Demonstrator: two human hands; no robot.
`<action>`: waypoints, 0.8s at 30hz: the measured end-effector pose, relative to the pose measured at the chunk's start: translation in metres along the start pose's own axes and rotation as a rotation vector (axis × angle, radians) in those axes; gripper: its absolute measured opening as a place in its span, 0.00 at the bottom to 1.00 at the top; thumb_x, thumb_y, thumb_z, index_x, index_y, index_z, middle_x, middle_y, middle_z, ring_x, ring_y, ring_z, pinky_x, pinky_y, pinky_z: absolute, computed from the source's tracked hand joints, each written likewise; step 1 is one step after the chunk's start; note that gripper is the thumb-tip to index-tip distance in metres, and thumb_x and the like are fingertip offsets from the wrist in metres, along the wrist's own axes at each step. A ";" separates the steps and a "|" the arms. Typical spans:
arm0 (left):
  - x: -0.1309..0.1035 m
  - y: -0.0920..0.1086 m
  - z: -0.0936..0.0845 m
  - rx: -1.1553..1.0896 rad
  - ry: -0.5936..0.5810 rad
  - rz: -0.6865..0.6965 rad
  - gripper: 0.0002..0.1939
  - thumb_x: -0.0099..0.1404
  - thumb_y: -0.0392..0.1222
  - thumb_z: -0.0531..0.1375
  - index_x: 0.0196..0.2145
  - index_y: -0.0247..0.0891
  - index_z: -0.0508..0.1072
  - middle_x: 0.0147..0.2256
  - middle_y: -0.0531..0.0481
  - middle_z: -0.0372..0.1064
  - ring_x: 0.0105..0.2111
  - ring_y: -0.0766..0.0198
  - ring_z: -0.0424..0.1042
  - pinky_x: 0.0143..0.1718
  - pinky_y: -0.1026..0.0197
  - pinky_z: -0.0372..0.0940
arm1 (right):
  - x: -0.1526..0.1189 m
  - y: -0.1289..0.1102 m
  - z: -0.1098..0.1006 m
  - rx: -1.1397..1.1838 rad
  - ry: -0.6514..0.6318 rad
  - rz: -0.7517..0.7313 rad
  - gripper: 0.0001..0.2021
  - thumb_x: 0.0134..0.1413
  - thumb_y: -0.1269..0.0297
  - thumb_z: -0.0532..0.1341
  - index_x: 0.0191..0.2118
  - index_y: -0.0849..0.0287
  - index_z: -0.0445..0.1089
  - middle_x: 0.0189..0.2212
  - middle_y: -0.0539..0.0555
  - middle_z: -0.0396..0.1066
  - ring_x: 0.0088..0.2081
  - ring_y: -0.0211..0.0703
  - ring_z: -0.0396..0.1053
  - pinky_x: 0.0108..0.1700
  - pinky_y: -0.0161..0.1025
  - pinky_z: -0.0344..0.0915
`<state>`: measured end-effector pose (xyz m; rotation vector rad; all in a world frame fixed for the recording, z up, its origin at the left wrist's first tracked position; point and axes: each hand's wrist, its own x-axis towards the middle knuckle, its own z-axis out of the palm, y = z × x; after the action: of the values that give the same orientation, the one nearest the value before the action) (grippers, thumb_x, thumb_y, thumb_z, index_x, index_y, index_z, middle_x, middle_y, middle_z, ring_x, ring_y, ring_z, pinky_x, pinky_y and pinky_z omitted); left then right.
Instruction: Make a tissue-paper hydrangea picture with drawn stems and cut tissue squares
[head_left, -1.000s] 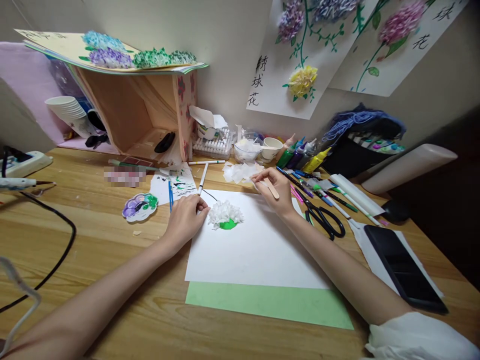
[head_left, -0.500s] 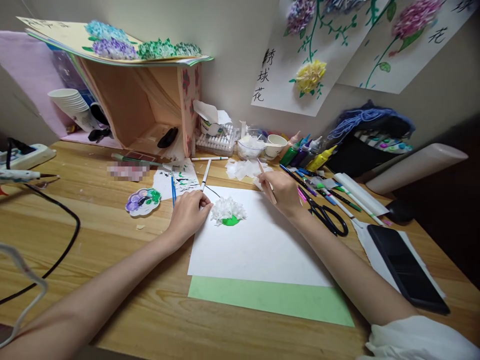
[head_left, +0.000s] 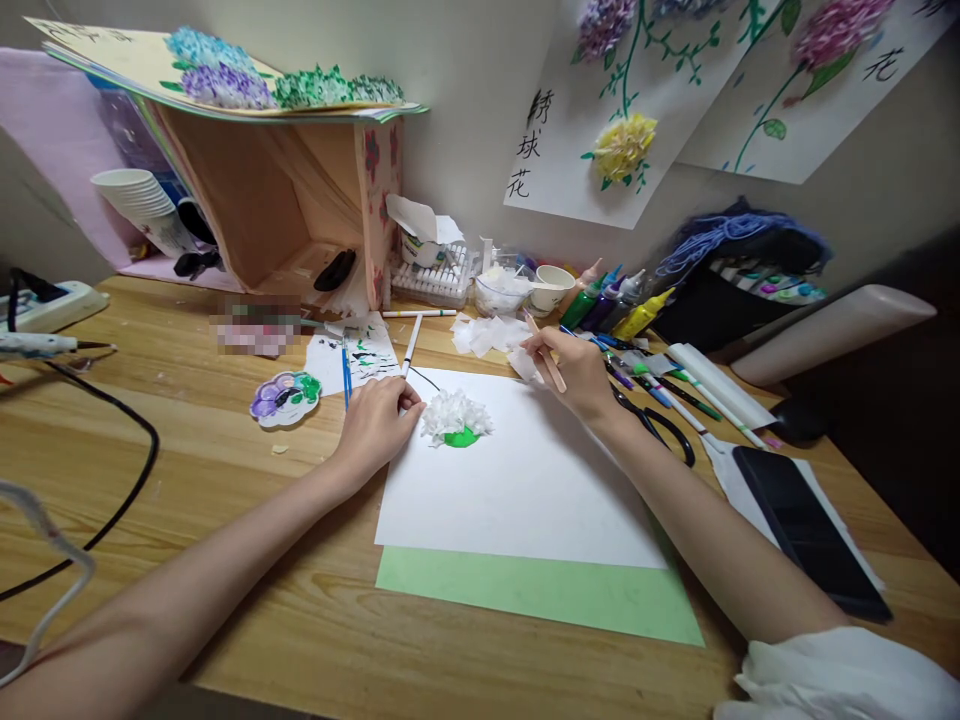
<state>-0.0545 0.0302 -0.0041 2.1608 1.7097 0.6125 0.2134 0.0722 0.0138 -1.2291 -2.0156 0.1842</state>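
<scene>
My right hand (head_left: 574,375) is closed round a pale pinkish pencil (head_left: 553,368), held at a slant. Its fingertips are over the right side of a heap of small white tissue pieces (head_left: 484,335); whether they pinch a piece cannot be made out. My left hand (head_left: 377,425) rests at the left edge of a white sheet of paper (head_left: 517,490), fingers curled and thumb drawn in, their undersides hidden. Just right of it on the sheet sits a white ruffled tissue flower (head_left: 456,415) with a green patch (head_left: 462,437) at its lower edge.
A green sheet (head_left: 540,595) lies under the white one. Paint palette (head_left: 285,400) and paintbrushes (head_left: 346,372) are at left. Black scissors (head_left: 667,430), pens and a phone (head_left: 810,530) lie at right. Paint bottles (head_left: 600,300), a tissue bowl (head_left: 501,290) and a pink box (head_left: 300,200) stand behind.
My right hand has shifted slightly right with the pencil, which is turned a little and now overlaps the scissors more. My left hand stays at the sheet's edge.
</scene>
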 end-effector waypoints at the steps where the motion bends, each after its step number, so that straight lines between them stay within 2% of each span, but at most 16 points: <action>1: 0.000 0.000 0.000 0.001 0.000 0.000 0.05 0.58 0.42 0.56 0.27 0.40 0.70 0.30 0.50 0.71 0.35 0.58 0.66 0.37 0.58 0.57 | -0.001 0.000 -0.001 -0.065 -0.018 -0.030 0.06 0.51 0.73 0.54 0.32 0.58 0.67 0.32 0.55 0.75 0.35 0.46 0.72 0.35 0.39 0.63; 3: 0.000 0.000 0.000 0.004 -0.001 -0.002 0.05 0.58 0.42 0.55 0.27 0.40 0.70 0.30 0.50 0.71 0.36 0.58 0.67 0.37 0.58 0.58 | -0.001 -0.001 -0.004 -0.118 -0.025 -0.050 0.08 0.51 0.74 0.53 0.33 0.57 0.67 0.32 0.55 0.75 0.34 0.46 0.72 0.34 0.39 0.63; 5: 0.000 -0.001 0.001 0.008 -0.001 -0.006 0.06 0.58 0.42 0.55 0.27 0.40 0.70 0.30 0.50 0.71 0.36 0.58 0.67 0.37 0.58 0.58 | -0.001 -0.003 -0.007 -0.073 0.004 -0.022 0.06 0.50 0.73 0.55 0.33 0.57 0.67 0.33 0.55 0.75 0.34 0.47 0.73 0.35 0.40 0.64; 9: 0.001 -0.001 0.001 0.014 -0.003 -0.004 0.05 0.58 0.42 0.56 0.27 0.40 0.70 0.30 0.50 0.71 0.36 0.58 0.67 0.37 0.58 0.58 | 0.000 -0.006 -0.008 0.296 0.090 0.130 0.02 0.48 0.70 0.59 0.30 0.57 0.66 0.33 0.54 0.74 0.42 0.49 0.73 0.41 0.42 0.66; 11: 0.001 -0.002 0.001 0.016 -0.002 -0.005 0.05 0.58 0.42 0.56 0.27 0.40 0.70 0.30 0.50 0.71 0.36 0.58 0.67 0.37 0.58 0.58 | 0.001 -0.006 -0.007 0.457 0.097 0.205 0.03 0.47 0.69 0.61 0.29 0.58 0.65 0.31 0.53 0.73 0.43 0.50 0.72 0.43 0.44 0.66; 14: 0.001 -0.002 0.002 0.007 0.000 -0.005 0.06 0.58 0.42 0.56 0.28 0.40 0.70 0.30 0.50 0.71 0.35 0.58 0.66 0.37 0.58 0.58 | 0.001 -0.006 -0.004 0.557 0.092 0.258 0.04 0.45 0.67 0.62 0.29 0.58 0.65 0.29 0.53 0.73 0.43 0.51 0.72 0.43 0.45 0.66; 17: 0.002 -0.003 0.002 -0.008 -0.002 0.000 0.06 0.57 0.42 0.56 0.28 0.40 0.71 0.29 0.50 0.71 0.35 0.58 0.66 0.36 0.58 0.58 | -0.002 -0.008 -0.001 0.407 0.096 0.163 0.01 0.50 0.68 0.58 0.31 0.57 0.64 0.32 0.54 0.73 0.44 0.50 0.72 0.42 0.44 0.66; 21: 0.003 -0.003 0.002 -0.020 -0.007 0.000 0.06 0.57 0.42 0.56 0.27 0.40 0.71 0.29 0.51 0.71 0.35 0.59 0.66 0.37 0.58 0.58 | -0.005 -0.006 0.000 -0.092 -0.129 -0.068 0.07 0.53 0.74 0.51 0.31 0.57 0.65 0.36 0.58 0.73 0.37 0.49 0.72 0.38 0.41 0.64; 23: 0.003 -0.003 0.001 -0.022 -0.010 -0.002 0.06 0.57 0.42 0.56 0.27 0.40 0.71 0.29 0.50 0.71 0.35 0.59 0.66 0.37 0.59 0.58 | -0.006 -0.003 0.001 -0.210 -0.191 -0.103 0.08 0.52 0.75 0.50 0.32 0.57 0.64 0.34 0.59 0.73 0.33 0.48 0.71 0.35 0.40 0.63; 24: 0.003 -0.003 0.001 -0.024 -0.011 -0.002 0.06 0.57 0.42 0.56 0.27 0.40 0.71 0.29 0.50 0.71 0.34 0.59 0.66 0.36 0.59 0.58 | -0.007 -0.002 0.001 -0.212 -0.176 -0.099 0.08 0.53 0.75 0.50 0.32 0.58 0.64 0.34 0.59 0.73 0.33 0.47 0.71 0.34 0.39 0.63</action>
<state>-0.0561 0.0341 -0.0066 2.1424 1.6896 0.6157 0.2130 0.0658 0.0103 -1.2754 -2.2904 0.0312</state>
